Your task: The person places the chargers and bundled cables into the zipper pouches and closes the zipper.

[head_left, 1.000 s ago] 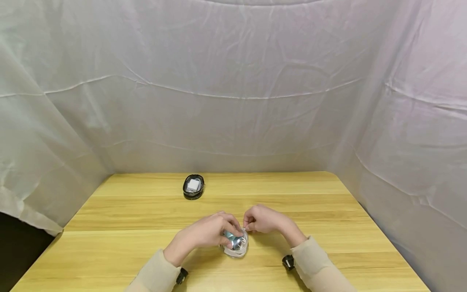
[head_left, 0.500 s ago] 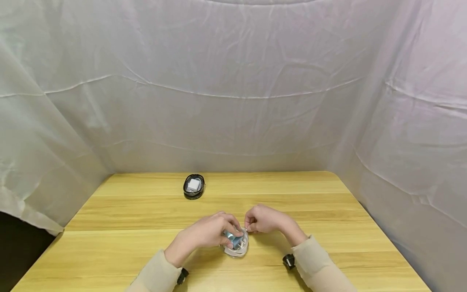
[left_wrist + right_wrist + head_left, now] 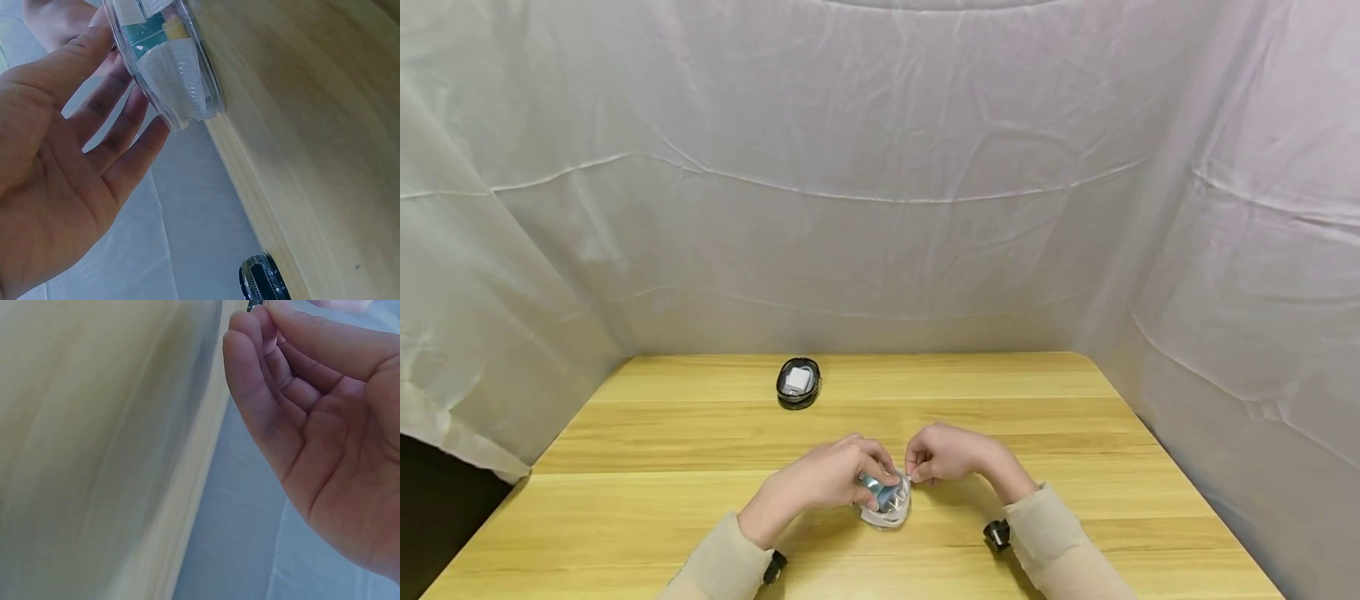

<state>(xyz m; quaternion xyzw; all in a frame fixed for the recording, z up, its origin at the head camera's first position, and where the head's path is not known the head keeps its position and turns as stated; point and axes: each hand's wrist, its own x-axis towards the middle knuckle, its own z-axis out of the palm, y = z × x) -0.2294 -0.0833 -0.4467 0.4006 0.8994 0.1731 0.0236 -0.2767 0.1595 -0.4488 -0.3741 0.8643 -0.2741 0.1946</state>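
In the head view my left hand (image 3: pixel 835 475) holds a small rounded clear plastic container (image 3: pixel 887 521) from above, thumb and fingers spread across its lid. The left wrist view shows white packets and teal and yellow bits through the container's clear wall (image 3: pixel 203 69). My right hand (image 3: pixel 951 452) is at the container's far right edge, thumb and forefinger pinching a small whitish strip (image 3: pixel 910 477) there. From the right wrist, the pinching tips of the hand (image 3: pixel 306 412) sit at the top border and hide most of what they pinch.
A second rounded container with a black rim (image 3: pixel 798 400) and a white block inside stands farther back, left of centre. Both hands work over a wooden table (image 3: pixel 1037 400), with pale cloth (image 3: pixel 880 250) hanging behind and on both sides.
My right hand has shifted slightly to the right and toward me along the container's edge, still pinching the strip. The left hand and container have stayed in place.
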